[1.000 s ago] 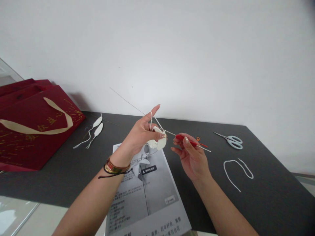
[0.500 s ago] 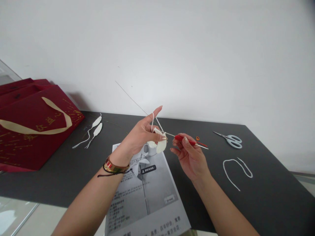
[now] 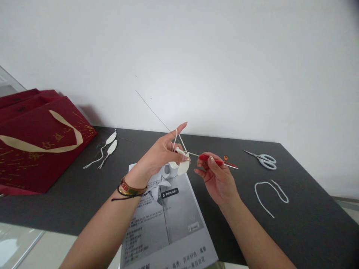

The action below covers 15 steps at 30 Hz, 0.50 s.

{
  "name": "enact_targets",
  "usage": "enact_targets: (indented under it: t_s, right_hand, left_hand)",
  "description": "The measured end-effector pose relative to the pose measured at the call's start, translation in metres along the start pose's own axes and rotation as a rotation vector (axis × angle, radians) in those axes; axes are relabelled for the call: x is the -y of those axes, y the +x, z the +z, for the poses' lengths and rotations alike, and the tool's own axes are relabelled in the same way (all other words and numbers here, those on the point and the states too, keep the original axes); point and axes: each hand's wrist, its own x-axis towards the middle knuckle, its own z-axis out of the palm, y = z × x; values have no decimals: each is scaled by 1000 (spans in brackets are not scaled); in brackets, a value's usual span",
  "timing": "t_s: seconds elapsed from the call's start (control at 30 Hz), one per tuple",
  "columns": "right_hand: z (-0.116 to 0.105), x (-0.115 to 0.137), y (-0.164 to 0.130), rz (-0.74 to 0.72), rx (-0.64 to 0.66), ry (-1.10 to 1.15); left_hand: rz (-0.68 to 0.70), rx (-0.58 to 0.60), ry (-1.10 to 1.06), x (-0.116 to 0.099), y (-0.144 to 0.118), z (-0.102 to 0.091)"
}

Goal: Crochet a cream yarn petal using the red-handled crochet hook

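Note:
My left hand [image 3: 168, 151] pinches a small white crochet piece [image 3: 183, 168] between thumb and fingers, its index finger raised. White yarn [image 3: 182, 142] loops over that finger and runs down to the piece. A thin wire [image 3: 151, 110] sticks out up and to the left behind the hand. In my right hand [image 3: 217, 172] is a crochet hook with a red handle [image 3: 211, 160]; its metal tip meets the top edge of the white piece. Whether a loop sits on the tip is too small to tell.
A printed pattern sheet [image 3: 179, 216] lies beneath my hands on the dark table [image 3: 92, 194]. White crocheted petals [image 3: 111, 148] with yarn tails lie left, near red gift bags [image 3: 36, 149]. Scissors [image 3: 265, 160], an orange stitch marker [image 3: 226, 158] and a white yarn piece [image 3: 260, 183] are on the right.
My left index finger and the wire have shifted slightly to the right. The white piece has tilted a little, and both hands keep their holds.

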Motion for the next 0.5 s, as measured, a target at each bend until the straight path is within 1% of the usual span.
enact_targets:
  t_s: [0.5]
  right_hand:
    - [1,1,0,9,-5,18]
  left_hand:
    - [-18,1,-5,2,1,1]
